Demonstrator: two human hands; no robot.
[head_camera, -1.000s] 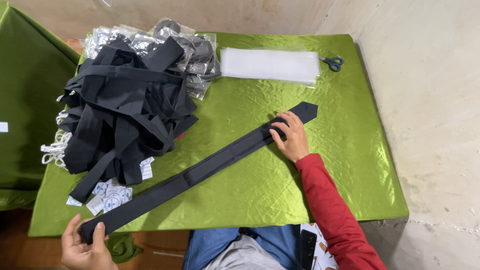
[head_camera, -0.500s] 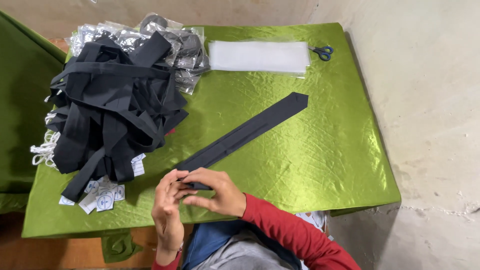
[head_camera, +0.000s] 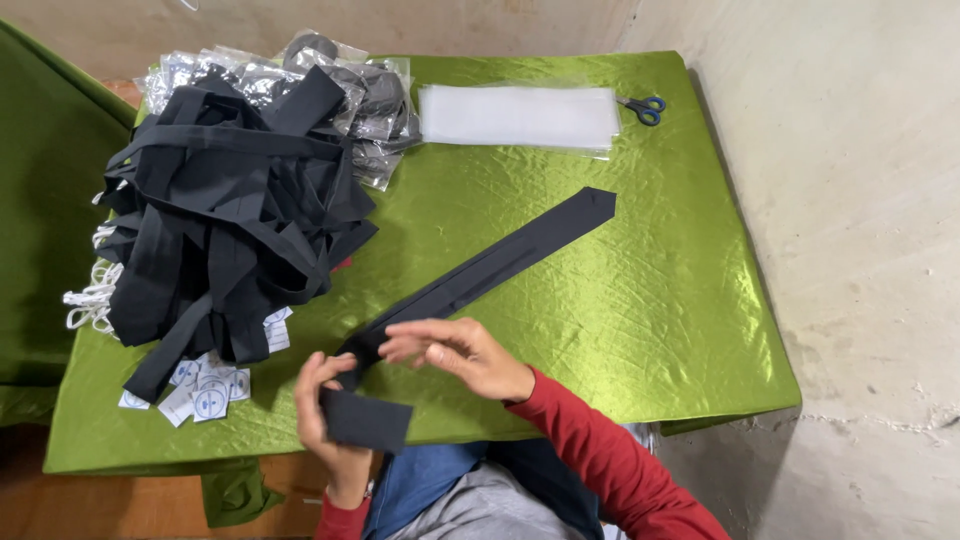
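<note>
Right now we are pinching the near end of the black strap (head_camera: 480, 275) in our left hand (head_camera: 325, 420), folded over, while our right hand (head_camera: 460, 355) is hovering open beside it (barely touching); the strap is running toward two o'clock across the green table (head_camera: 650, 300).

A long black fabric strap (head_camera: 480, 275) lies diagonally across the green tabletop, its near end lifted and folded over.
</note>
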